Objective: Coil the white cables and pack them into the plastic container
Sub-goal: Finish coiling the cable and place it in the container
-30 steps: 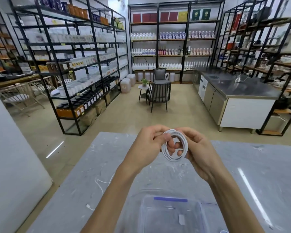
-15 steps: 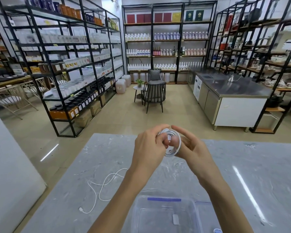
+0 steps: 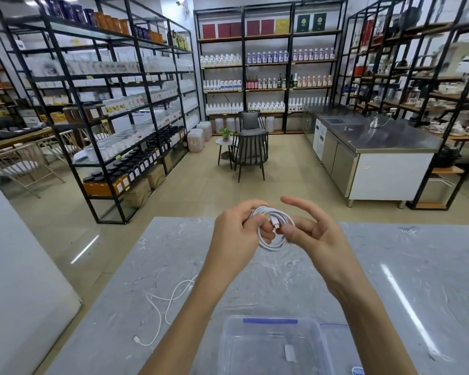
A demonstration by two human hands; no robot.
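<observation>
Above the grey marbled desk [image 3: 390,280], both hands are holding a coiled white cable [image 3: 272,228], wound into a small round loop of several turns with its connector lying across the centre. The left hand [image 3: 236,239] is gripping the coil's left side; the right hand [image 3: 313,236] is pinching it near the connector with thumb and lower fingers, the forefinger standing out straight. Nearer than the coil, a clear plastic container [image 3: 275,345] with a blue strip on its far rim is sitting open. Left of the container, a loose white cable [image 3: 160,315] is lying uncoiled. No writing is proving readable.
</observation>
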